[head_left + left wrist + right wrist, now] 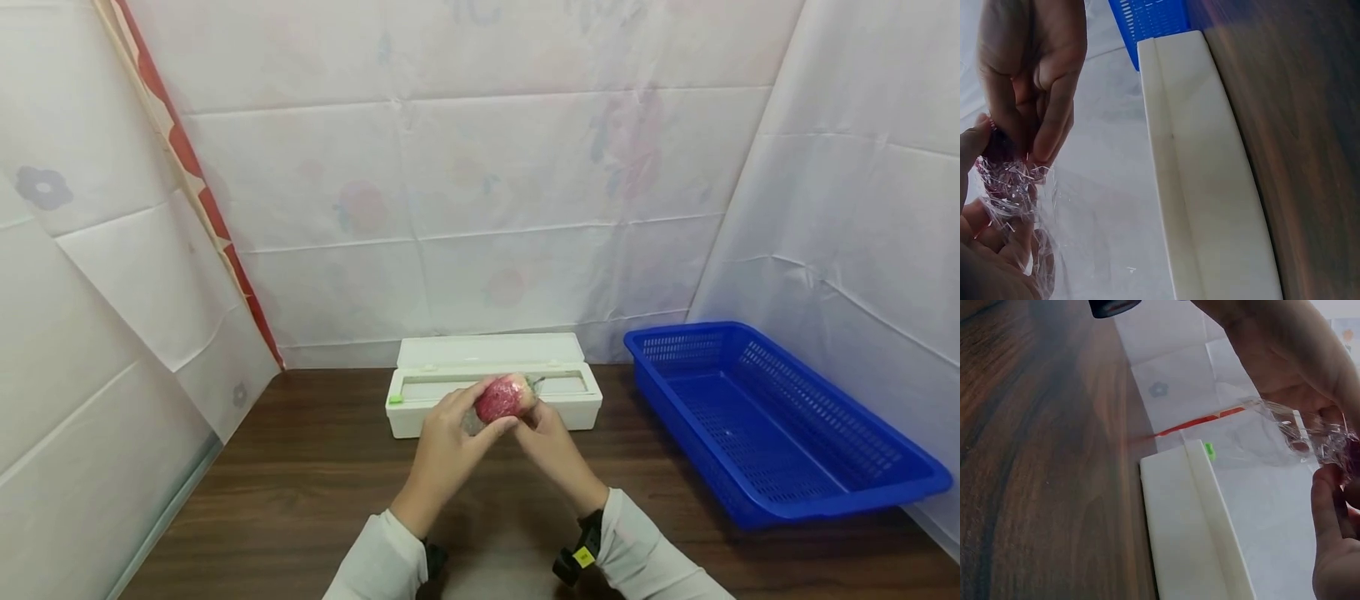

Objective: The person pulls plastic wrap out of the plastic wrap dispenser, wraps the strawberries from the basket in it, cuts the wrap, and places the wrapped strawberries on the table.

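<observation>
A red fruit (501, 400), pale towards its green stem end, is held up in front of the white box, its exact kind unclear. Crinkled clear plastic film (1013, 190) wraps it, and a loose end of film (1272, 434) trails off it. My left hand (447, 442) grips the fruit from the left, thumb below and fingers over the top. From the right, my right hand (553, 442) pinches the fruit near its stem end. Behind both hands stands the long white cling film box (495, 412) with its lid (491, 350) raised; the hands hide part of its front.
A blue plastic basket (671, 421) with slotted walls stands on the right of the dark wooden table (300, 492). A small green piece (395, 399) sits at the white box's left end. Pale patterned sheets (480, 183) enclose the back and sides.
</observation>
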{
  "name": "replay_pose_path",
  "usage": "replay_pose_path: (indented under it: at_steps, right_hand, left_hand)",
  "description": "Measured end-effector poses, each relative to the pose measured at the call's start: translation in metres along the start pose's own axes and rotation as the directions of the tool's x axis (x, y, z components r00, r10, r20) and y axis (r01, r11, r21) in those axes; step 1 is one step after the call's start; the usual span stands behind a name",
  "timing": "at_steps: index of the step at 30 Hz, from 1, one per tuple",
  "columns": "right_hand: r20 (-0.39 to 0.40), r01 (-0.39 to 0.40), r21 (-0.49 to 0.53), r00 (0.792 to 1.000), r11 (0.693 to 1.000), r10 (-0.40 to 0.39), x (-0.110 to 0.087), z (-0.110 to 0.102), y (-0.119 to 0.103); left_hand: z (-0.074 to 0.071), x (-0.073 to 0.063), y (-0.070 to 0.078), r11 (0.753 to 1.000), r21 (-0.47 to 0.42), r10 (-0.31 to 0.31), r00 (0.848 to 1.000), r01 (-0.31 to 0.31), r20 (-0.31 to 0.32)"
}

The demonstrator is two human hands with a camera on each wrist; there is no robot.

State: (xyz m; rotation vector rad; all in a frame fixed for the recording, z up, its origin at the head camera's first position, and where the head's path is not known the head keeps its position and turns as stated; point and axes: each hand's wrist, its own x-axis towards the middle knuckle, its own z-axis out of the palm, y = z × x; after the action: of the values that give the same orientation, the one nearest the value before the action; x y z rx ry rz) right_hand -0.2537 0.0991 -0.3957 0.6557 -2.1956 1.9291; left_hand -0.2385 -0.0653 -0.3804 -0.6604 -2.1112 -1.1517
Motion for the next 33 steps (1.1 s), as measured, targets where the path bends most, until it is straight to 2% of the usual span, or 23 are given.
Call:
replay_pose_path:
  at_steps: [5,7,12,16,19,22,28,33]
  right_hand:
    - [0.036,-0.004,-0.027,0.999,1.0,0.005,0.001,0.001,0.003]
    - [0.068,-0.005,-0.037,0.998,0.999,0.008,0.002,0.001,0.002]
    - [0.21,-0.004,-0.031,0.978,1.0,0.011,0.005,-0.008,-0.002]
    - [0.289,-0.072,0.056,0.956,0.996,0.053,0.007,-0.02,-0.009]
    - [0.326,-0.133,0.177,0.943,0.975,0.069,0.009,-0.029,-0.013]
    - [0.359,-0.154,0.223,0.931,0.963,0.066,0.011,-0.035,-0.016]
    - [0.369,-0.156,0.199,0.926,0.967,0.073,0.013,-0.032,-0.016]
    - [0.293,-0.143,0.138,0.951,0.98,0.098,0.012,-0.028,-0.014]
  left_hand:
    - [-0.001,0.0,0.002,1.0,0.023,-0.008,0.999,0.007,0.044]
    - [-0.004,0.001,0.001,0.999,0.049,0.007,0.998,-0.01,0.064]
    - [-0.015,0.006,-0.001,0.992,0.114,0.04,0.996,-0.05,0.084]
    - [-0.023,0.009,-0.003,0.985,0.165,0.038,0.994,-0.054,0.102]
    - [-0.026,0.009,-0.003,0.98,0.19,0.039,0.991,-0.063,0.126]
    - [-0.029,0.01,-0.003,0.979,0.186,0.056,0.987,-0.084,0.15]
    - [-0.034,0.011,-0.002,0.974,0.185,0.09,0.974,-0.129,0.208]
    - [-0.039,0.011,-0.003,0.97,0.206,0.075,0.965,-0.129,0.25]
